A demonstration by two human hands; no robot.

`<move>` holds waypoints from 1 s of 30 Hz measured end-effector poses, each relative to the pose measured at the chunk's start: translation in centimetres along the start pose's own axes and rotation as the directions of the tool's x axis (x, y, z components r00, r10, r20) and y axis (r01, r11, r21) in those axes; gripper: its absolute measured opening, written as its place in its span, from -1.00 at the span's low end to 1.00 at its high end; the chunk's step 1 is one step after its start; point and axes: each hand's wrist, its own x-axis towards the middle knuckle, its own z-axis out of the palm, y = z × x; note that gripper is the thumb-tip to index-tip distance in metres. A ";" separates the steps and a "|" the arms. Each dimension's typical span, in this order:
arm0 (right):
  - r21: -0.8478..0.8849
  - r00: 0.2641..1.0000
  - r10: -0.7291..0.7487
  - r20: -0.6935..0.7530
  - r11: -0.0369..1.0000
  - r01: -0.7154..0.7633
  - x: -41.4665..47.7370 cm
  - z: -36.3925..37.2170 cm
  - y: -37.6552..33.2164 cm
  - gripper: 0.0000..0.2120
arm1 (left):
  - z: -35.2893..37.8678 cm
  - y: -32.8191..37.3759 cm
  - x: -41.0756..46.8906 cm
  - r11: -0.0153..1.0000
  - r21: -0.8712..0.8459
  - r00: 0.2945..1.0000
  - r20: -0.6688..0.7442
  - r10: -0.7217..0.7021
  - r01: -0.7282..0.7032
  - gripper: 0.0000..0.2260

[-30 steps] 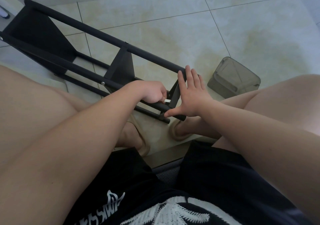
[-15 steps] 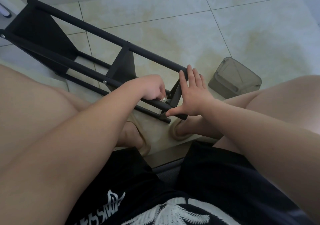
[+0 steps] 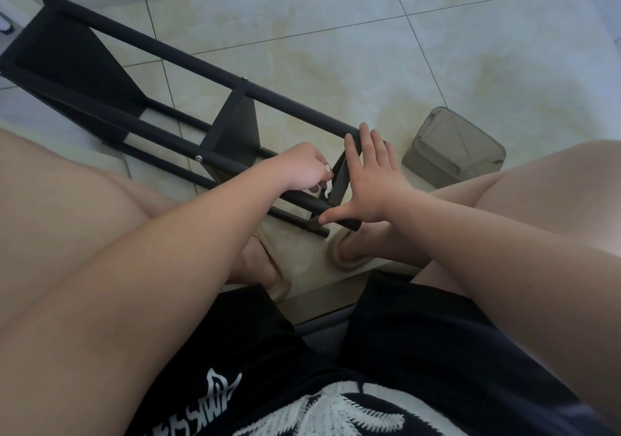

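A black metal rack frame [image 3: 188,62] with long tubes and dark triangular panels lies on its side on the tiled floor, running from the upper left to between my knees. My right hand [image 3: 373,183] presses flat, fingers straight, against the near end panel [image 3: 341,180], with the thumb on the tube end. My left hand [image 3: 302,167] is curled just left of that panel, its fingertips pinching a small pale tool or fastener [image 3: 327,187] at the panel's inner side; what it is stays unclear.
A translucent grey plastic box [image 3: 453,150] sits on the floor right of the frame's near end. My feet in beige slippers [image 3: 349,261] rest just below the frame. My bare knees flank the work area left and right.
My left hand has shifted slightly up and turned at the end panel. The right hand stays flat against the panel.
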 end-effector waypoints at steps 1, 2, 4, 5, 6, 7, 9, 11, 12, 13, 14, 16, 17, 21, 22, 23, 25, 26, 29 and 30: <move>-0.002 1.000 0.000 -0.001 1.000 0.000 0.0 0.0 0.0 0.50 | 0.1 0.0 0.0 1.000 0.009 1.000 -0.015 -0.003 0.003 -0.88; -0.005 1.000 -0.001 -0.002 1.000 0.001 0.0 0.0 0.0 0.50 | 0.2 0.1 0.0 1.000 0.026 0.999 -0.034 -0.005 0.006 -0.87; -0.010 1.000 -0.001 -0.001 1.000 0.001 -0.1 0.0 -0.1 0.50 | 0.4 0.2 -0.2 0.999 0.041 0.997 -0.071 -0.013 0.016 -0.87; -0.011 1.000 -0.002 0.000 1.000 0.002 -0.1 0.0 -0.1 0.49 | 0.5 0.3 -0.2 0.999 0.034 0.996 -0.084 -0.018 0.021 -0.88; -0.013 1.000 -0.002 0.001 1.000 0.002 -0.1 0.0 -0.2 0.49 | 0.6 0.4 -0.2 0.999 0.028 0.995 -0.095 -0.023 0.026 -0.88; -0.014 1.000 -0.002 0.002 1.000 0.002 -0.2 0.0 -0.1 0.49 | 0.7 0.5 -0.2 0.999 0.024 0.994 -0.102 -0.029 0.032 -0.88; -0.013 1.000 -0.001 0.002 1.000 0.001 -0.2 -0.1 -0.1 0.49 | 0.8 0.5 -0.3 0.999 0.011 0.994 -0.105 -0.040 0.041 -0.91; -0.010 1.000 -0.001 0.001 1.000 0.001 -0.2 -0.1 -0.1 0.49 | 0.7 0.5 -0.2 0.999 -0.016 0.995 -0.083 -0.048 0.047 -0.92; -0.009 1.000 -0.001 0.001 1.000 0.001 -0.2 -0.1 -0.1 0.49 | 0.6 0.4 -0.2 0.999 -0.026 0.997 -0.067 -0.049 0.047 -0.91; -0.010 1.000 0.000 0.001 1.000 0.000 -0.2 -0.1 -0.1 0.49 | 0.5 0.4 -0.2 0.998 -0.033 0.997 -0.055 -0.047 0.045 -0.88; -0.012 1.000 0.002 0.001 1.000 -0.002 -0.2 0.0 -0.1 0.49 | 0.5 0.4 -0.1 0.998 -0.041 0.998 -0.050 -0.045 0.043 -0.84; -0.013 1.000 0.004 0.000 1.000 -0.004 -0.1 0.0 -0.1 0.50 | 0.4 0.3 0.0 0.998 -0.057 0.998 -0.050 -0.043 0.040 -0.81; -0.012 1.000 0.003 -0.002 1.000 -0.003 -0.1 0.0 -0.1 0.50 | 0.4 0.2 0.0 0.997 -0.061 0.998 -0.052 -0.041 0.037 -0.80; -0.004 1.000 0.001 -0.010 1.000 -0.001 -0.1 0.2 -0.1 0.51 | 0.4 0.3 0.0 0.997 -0.060 0.998 -0.050 -0.048 0.045 -0.81; -0.001 1.000 0.000 -0.012 1.000 0.000 -0.1 0.2 -0.1 0.51 | 0.3 0.3 -0.1 0.997 -0.059 0.998 -0.046 -0.050 0.048 -0.82; 0.001 1.000 -0.001 -0.014 1.000 0.001 0.0 0.3 -0.2 0.51 | 0.3 0.4 -0.2 0.997 -0.055 0.998 -0.042 -0.052 0.050 -0.82; 0.003 1.000 -0.002 -0.016 1.000 0.002 0.0 0.4 -0.2 0.51 | 0.2 0.4 -0.3 0.998 -0.036 0.998 -0.027 -0.056 0.055 -0.83; 0.002 1.000 -0.002 -0.017 1.000 0.003 0.0 0.4 -0.1 0.52 | 0.3 0.4 -0.3 0.998 -0.022 0.998 -0.017 -0.058 0.058 -0.82; -0.002 1.000 -0.003 -0.018 1.000 0.003 0.0 0.4 -0.1 0.51 | 0.4 0.5 -0.5 0.997 0.018 0.997 0.004 -0.073 0.073 -0.81; -0.003 1.000 -0.003 -0.019 1.000 0.003 0.0 0.4 -0.1 0.51 | 0.5 0.6 -0.5 0.997 0.024 0.997 0.008 -0.079 0.079 -0.81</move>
